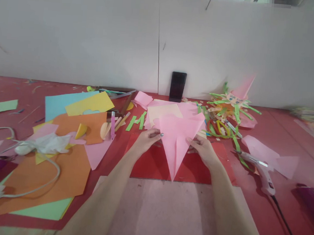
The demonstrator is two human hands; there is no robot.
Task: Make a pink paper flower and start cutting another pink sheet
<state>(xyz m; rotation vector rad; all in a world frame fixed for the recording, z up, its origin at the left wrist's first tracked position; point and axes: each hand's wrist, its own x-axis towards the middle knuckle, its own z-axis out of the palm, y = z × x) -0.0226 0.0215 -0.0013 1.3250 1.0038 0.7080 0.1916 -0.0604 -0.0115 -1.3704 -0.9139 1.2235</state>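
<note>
Between my two hands is a folded sheet of pink paper [175, 137], wide at the far end and narrowing to a point towards me, with a crease down its middle. My left hand [150, 138] pinches its left edge between thumb and fingers. On the right edge, my right hand [200, 146] grips it the same way. Beneath lies a red sheet [150, 164], with a pale board [163, 212] nearer me. Just beyond the folded paper are a cream paper piece [161, 112] and more pink paper.
Orange sheets [60, 171], a blue sheet [54, 104] and a white cable [57, 167] cover the left side. A phone [178, 86] leans on the wall. On the right are a paper figure with a pink cone [242, 89], a glue gun [262, 173] and a purple object [310, 202].
</note>
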